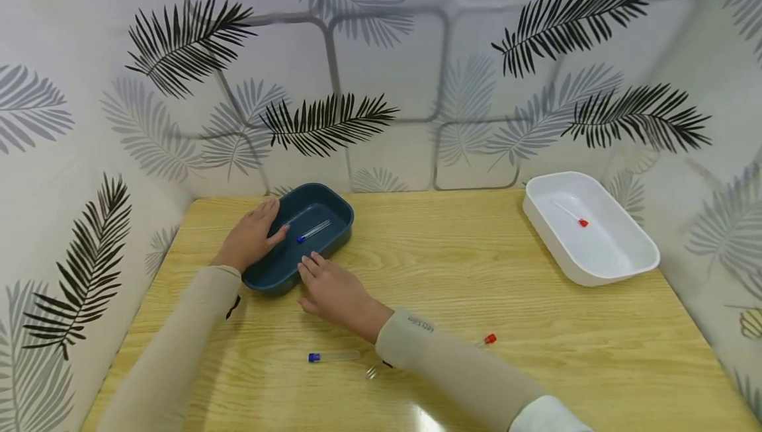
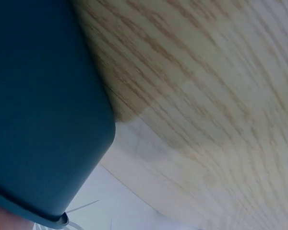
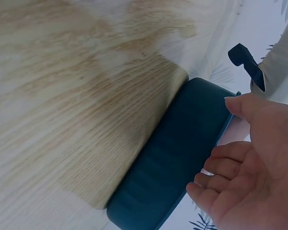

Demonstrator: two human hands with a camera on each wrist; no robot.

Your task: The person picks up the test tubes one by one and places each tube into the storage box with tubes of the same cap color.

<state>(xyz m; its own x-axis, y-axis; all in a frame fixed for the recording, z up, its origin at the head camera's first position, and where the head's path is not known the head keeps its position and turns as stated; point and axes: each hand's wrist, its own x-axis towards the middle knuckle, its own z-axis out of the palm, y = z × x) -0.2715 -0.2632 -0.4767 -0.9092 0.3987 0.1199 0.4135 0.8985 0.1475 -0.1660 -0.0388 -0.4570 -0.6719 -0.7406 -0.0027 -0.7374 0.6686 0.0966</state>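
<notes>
A dark blue plastic basin (image 1: 324,247) stands at the table's left, with a blue-capped test tube (image 1: 313,230) lying inside. My left hand (image 1: 253,233) rests over the basin's left rim, its thumb reaching inside; the left wrist view shows mostly the outer wall (image 2: 38,110). At the opposite side, my right hand (image 1: 336,290) has its fingertips at the near right rim. Loosely bent fingers (image 3: 221,167) show beside the basin (image 3: 168,158) in the right wrist view, the palm turned to the camera.
A white basin (image 1: 595,276) at the right holds a red-capped tube (image 1: 582,222). On the wooden table (image 1: 440,253) lie another blue-capped tube (image 1: 333,356), a clear tube end (image 1: 372,372) and a red cap (image 1: 490,339), the latter two partly behind the right forearm. Leaf-patterned cloth surrounds the table.
</notes>
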